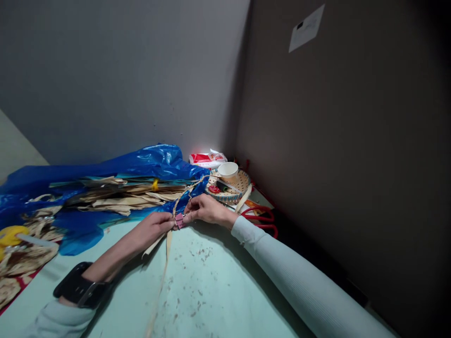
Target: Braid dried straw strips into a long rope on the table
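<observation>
Near the middle of the table, my left hand [155, 227] pinches a braided natural-fibre cord [178, 203] close to its loose end. Beside those fingertips is a small pink binder clip [180, 220], set against the cord. My right hand [202, 209] is closed on the clip's metal handle from the right. From the clip the cord curves up and right toward a woven tray. Below my left hand, loose pale flat strips [168, 244] hang down over the table. Whether the clip's jaws are fully closed on the cord is hidden by my fingers.
A blue plastic sheet [155, 157] holds bundled dry strips [130, 197] at the back left. Yellow-handled scissors [12, 234] lie at the left. Behind my right hand stand the woven tray [245, 180], a white cup [229, 170] and a red-white packet [207, 159]. Red-handled scissors [268, 215] lie right.
</observation>
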`<action>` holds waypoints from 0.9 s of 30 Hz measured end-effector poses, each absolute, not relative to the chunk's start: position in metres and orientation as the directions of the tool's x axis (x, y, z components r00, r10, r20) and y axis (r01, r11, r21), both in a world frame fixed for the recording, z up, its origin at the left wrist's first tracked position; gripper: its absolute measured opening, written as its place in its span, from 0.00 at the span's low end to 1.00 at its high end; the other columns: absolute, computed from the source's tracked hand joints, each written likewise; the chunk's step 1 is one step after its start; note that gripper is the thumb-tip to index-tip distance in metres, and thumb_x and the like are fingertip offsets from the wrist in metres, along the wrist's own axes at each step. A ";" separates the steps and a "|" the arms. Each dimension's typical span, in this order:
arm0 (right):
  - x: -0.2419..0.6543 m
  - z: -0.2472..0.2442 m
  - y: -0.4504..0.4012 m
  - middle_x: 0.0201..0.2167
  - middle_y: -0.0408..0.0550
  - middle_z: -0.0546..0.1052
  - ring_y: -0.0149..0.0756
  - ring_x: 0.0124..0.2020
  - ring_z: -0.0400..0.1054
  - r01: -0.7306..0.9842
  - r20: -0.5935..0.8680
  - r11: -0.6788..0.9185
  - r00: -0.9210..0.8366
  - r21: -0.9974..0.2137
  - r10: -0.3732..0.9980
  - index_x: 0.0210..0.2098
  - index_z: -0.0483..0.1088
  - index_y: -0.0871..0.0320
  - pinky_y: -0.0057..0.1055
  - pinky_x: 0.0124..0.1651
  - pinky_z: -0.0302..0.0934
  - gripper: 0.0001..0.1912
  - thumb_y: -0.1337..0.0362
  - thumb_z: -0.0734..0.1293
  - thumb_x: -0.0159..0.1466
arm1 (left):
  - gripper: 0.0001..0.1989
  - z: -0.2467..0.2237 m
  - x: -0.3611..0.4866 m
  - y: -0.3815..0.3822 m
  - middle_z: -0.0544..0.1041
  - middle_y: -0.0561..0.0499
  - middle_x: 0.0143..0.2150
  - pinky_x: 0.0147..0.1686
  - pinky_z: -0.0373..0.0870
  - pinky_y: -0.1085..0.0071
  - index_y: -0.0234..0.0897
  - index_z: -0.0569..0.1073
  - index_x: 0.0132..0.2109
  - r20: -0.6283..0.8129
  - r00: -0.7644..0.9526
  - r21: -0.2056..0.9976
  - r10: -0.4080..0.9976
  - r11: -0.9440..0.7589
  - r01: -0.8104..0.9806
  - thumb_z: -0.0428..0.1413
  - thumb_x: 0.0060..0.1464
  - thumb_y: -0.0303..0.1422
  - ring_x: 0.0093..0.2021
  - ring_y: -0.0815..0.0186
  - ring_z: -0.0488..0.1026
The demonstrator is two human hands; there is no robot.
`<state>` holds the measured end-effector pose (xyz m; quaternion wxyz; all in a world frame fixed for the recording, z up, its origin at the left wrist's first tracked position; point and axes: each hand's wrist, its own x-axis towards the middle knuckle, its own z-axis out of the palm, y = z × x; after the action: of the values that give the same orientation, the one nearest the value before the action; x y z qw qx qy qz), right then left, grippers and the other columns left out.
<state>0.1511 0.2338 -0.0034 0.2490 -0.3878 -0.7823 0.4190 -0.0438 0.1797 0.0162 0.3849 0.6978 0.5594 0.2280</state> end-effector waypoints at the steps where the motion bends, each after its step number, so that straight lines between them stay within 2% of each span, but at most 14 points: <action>1: 0.151 -0.002 0.233 0.25 0.42 0.75 0.30 0.29 0.64 0.401 0.062 0.344 -0.570 -0.849 0.819 0.31 0.77 0.63 0.24 0.32 0.54 0.09 0.64 0.76 0.53 | 0.14 0.018 -0.043 0.178 0.74 0.53 0.28 0.34 0.61 0.70 0.38 0.72 0.26 -0.109 0.287 0.791 0.952 -0.092 0.605 0.54 0.47 0.44 0.32 0.61 0.67; 5: 0.151 0.001 0.230 0.26 0.42 0.75 0.29 0.29 0.65 0.409 0.052 0.332 -0.562 -0.850 0.826 0.31 0.77 0.63 0.24 0.32 0.54 0.09 0.64 0.76 0.53 | 0.17 0.019 -0.042 0.177 0.71 0.54 0.27 0.35 0.61 0.70 0.39 0.69 0.26 -0.097 0.316 0.758 0.944 -0.136 0.638 0.50 0.51 0.48 0.32 0.62 0.66; 8: 0.151 0.001 0.230 0.25 0.42 0.75 0.30 0.29 0.64 0.413 0.048 0.325 -0.554 -0.851 0.831 0.30 0.77 0.63 0.24 0.32 0.54 0.10 0.63 0.76 0.52 | 0.18 0.014 -0.043 0.180 0.62 0.57 0.23 0.29 0.54 0.71 0.40 0.62 0.24 -0.079 0.284 0.708 0.956 -0.147 0.691 0.48 0.51 0.48 0.27 0.65 0.59; 11: 0.151 -0.001 0.231 0.24 0.41 0.74 0.30 0.29 0.64 0.409 0.048 0.320 -0.551 -0.855 0.833 0.30 0.77 0.63 0.24 0.32 0.54 0.11 0.63 0.77 0.51 | 0.18 0.010 -0.045 0.182 0.56 0.58 0.21 0.26 0.48 0.70 0.41 0.56 0.21 -0.051 0.262 0.635 0.964 -0.171 0.753 0.47 0.51 0.46 0.25 0.67 0.54; 14: 0.150 -0.002 0.231 0.25 0.41 0.75 0.29 0.29 0.64 0.405 0.052 0.322 -0.553 -0.856 0.832 0.30 0.77 0.62 0.24 0.31 0.54 0.10 0.63 0.77 0.52 | 0.16 0.009 -0.045 0.182 0.58 0.57 0.21 0.27 0.46 0.69 0.41 0.56 0.21 -0.015 0.269 0.555 0.963 -0.216 0.803 0.47 0.52 0.41 0.25 0.66 0.54; 19: 0.150 -0.004 0.232 0.25 0.41 0.75 0.29 0.28 0.64 0.402 0.054 0.323 -0.554 -0.857 0.831 0.28 0.76 0.61 0.24 0.30 0.52 0.10 0.62 0.77 0.51 | 0.15 0.011 -0.039 0.180 0.65 0.54 0.21 0.28 0.46 0.69 0.39 0.63 0.21 -0.006 0.300 0.475 0.954 -0.261 0.840 0.47 0.54 0.37 0.25 0.65 0.59; 22: 0.150 -0.004 0.232 0.24 0.40 0.74 0.29 0.28 0.63 0.403 0.046 0.312 -0.548 -0.860 0.835 0.28 0.76 0.61 0.24 0.30 0.52 0.09 0.64 0.77 0.50 | 0.15 0.013 -0.036 0.179 0.68 0.52 0.23 0.28 0.47 0.69 0.39 0.67 0.22 -0.020 0.309 0.479 0.951 -0.262 0.838 0.48 0.54 0.37 0.26 0.64 0.60; 27: 0.149 -0.002 0.234 0.23 0.39 0.72 0.28 0.28 0.61 0.401 0.009 0.272 -0.547 -0.875 0.837 0.27 0.75 0.62 0.24 0.30 0.51 0.10 0.65 0.77 0.49 | 0.16 0.011 -0.035 0.179 0.63 0.55 0.19 0.27 0.46 0.69 0.40 0.64 0.20 -0.070 0.307 0.537 0.949 -0.224 0.814 0.50 0.52 0.40 0.24 0.65 0.57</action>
<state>0.1493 0.2336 -0.0017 0.2452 -0.4080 -0.7588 0.4446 -0.0349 0.1789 0.0109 0.2462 0.7699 0.5724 0.1378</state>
